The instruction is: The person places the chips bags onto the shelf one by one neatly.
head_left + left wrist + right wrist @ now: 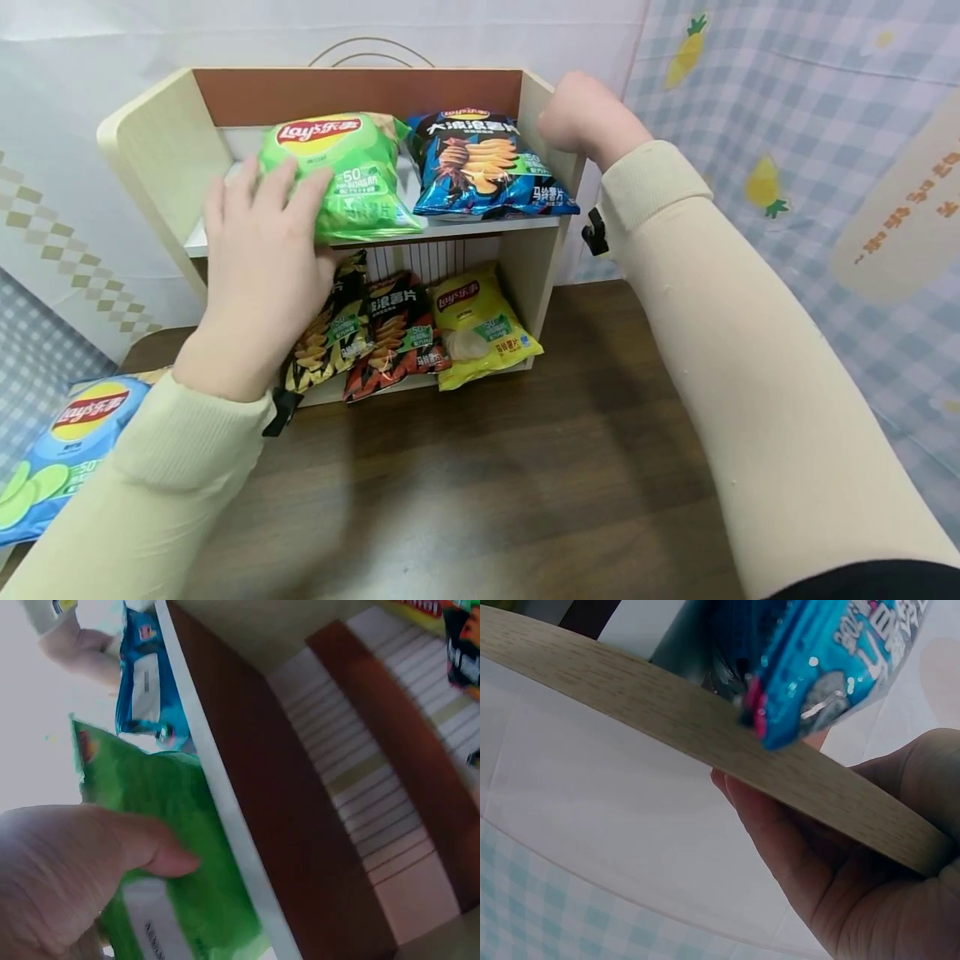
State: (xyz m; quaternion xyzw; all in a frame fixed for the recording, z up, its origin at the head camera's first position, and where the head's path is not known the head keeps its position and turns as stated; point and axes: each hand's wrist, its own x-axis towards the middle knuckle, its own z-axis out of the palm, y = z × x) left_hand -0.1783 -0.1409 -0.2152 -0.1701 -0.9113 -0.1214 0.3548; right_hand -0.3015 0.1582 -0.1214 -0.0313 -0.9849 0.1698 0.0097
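My left hand (262, 221) holds a green bag of potato chips (367, 187) on the upper shelf, fingers over its printed front. In the left wrist view the thumb (161, 851) presses the bag's other face. To its right leans a blue bag of chips (480, 162). My right hand (588, 117) grips the top of the right side panel of the small wooden shelf (555, 125). The right wrist view shows fingers (772, 832) along one face of that panel (660, 697), the thumb side round the other.
Below stand a black-and-gold chip bag (330, 337), a red-and-black one (397, 333) and a yellow one (480, 325). A light-blue chip bag (67, 442) lies at the far left. The shelf stands on a dark wooden table (480, 483), with a checked cloth (810, 125) at the right.
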